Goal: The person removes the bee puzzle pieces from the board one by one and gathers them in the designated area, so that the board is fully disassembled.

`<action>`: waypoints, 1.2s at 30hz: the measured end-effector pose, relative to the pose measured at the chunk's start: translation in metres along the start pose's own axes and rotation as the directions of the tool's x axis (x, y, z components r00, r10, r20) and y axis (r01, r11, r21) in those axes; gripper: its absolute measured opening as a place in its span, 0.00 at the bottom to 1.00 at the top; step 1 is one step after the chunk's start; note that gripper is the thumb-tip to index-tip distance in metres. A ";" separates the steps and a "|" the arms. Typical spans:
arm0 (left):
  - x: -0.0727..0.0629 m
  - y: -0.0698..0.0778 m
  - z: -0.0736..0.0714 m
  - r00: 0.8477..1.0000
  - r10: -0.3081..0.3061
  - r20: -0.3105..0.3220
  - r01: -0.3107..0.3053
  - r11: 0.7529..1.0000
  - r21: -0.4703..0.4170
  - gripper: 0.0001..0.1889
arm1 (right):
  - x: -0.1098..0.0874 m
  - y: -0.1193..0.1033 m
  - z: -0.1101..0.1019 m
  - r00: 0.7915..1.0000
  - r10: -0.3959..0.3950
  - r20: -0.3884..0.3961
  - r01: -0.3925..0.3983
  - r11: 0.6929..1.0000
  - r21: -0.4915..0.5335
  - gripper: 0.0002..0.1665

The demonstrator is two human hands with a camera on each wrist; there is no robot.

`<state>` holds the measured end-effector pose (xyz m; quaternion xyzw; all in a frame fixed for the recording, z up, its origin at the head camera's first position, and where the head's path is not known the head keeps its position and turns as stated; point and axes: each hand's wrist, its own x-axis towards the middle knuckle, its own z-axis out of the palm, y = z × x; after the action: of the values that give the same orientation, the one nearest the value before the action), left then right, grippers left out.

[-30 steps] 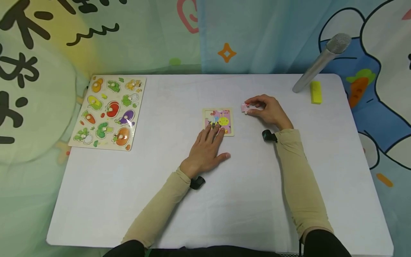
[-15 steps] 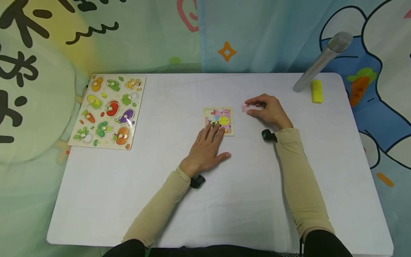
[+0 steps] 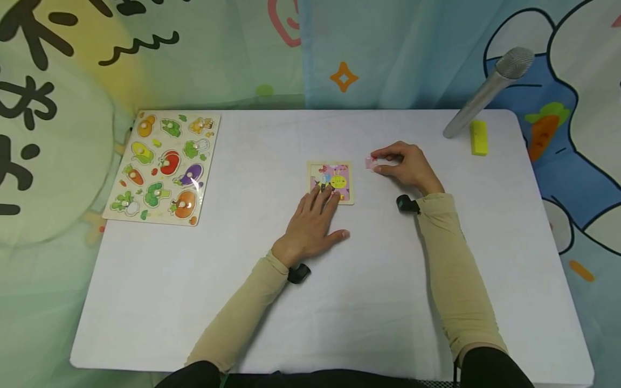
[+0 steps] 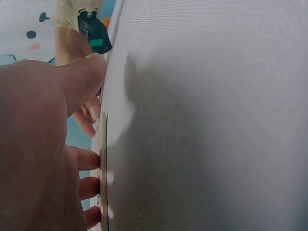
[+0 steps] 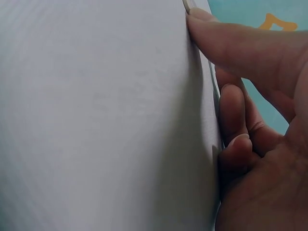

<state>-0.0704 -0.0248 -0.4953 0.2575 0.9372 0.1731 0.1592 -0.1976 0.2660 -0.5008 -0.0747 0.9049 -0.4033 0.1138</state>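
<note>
A small square jigsaw puzzle [image 3: 342, 175] in a pale wooden frame lies mid-table, its picture pink with a yellow animal face. My left hand [image 3: 310, 229] rests on its lower left part, fingers spread and straight, covering that part. In the left wrist view, the fingertips touch the edge of the wooden board [image 4: 103, 168]. Just right of the puzzle, my right hand [image 3: 405, 168] pinches a small pink puzzle piece [image 3: 370, 163] between thumb and fingers, low at the table. Only an end of the piece [image 5: 186, 6] shows past the thumb in the right wrist view.
A larger vegetable knob puzzle board [image 3: 162, 170] lies at the table's left. At the back right stand a silver microphone [image 3: 477, 102], leaning, and a yellow block [image 3: 478, 138]. A printed curtain [image 3: 233, 54] hangs behind the white table [image 3: 388, 302].
Hands, puzzle and pink piece keep practically the same places. The head view has shifted very slightly.
</note>
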 end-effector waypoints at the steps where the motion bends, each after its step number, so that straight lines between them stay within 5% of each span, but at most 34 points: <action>1: 0.000 0.000 0.000 1.000 0.002 -0.001 -0.002 1.000 -0.002 0.48 | 0.000 0.000 0.000 1.000 0.001 0.001 -0.001 1.000 0.002 0.23; 17: -0.001 -0.001 0.000 1.000 0.000 -0.001 0.000 1.000 -0.011 0.48 | 0.000 -0.025 0.013 0.992 -0.077 -0.096 0.083 0.995 0.061 0.19; 36: 0.000 -0.001 -0.001 1.000 0.000 0.004 0.000 1.000 0.016 0.47 | 0.021 -0.064 0.051 0.982 -0.179 0.063 0.182 0.982 -0.046 0.17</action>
<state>-0.0718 -0.0259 -0.4950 0.2590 0.9382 0.1652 0.1592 -0.2016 0.1824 -0.4893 -0.1713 0.9008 -0.3860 0.1011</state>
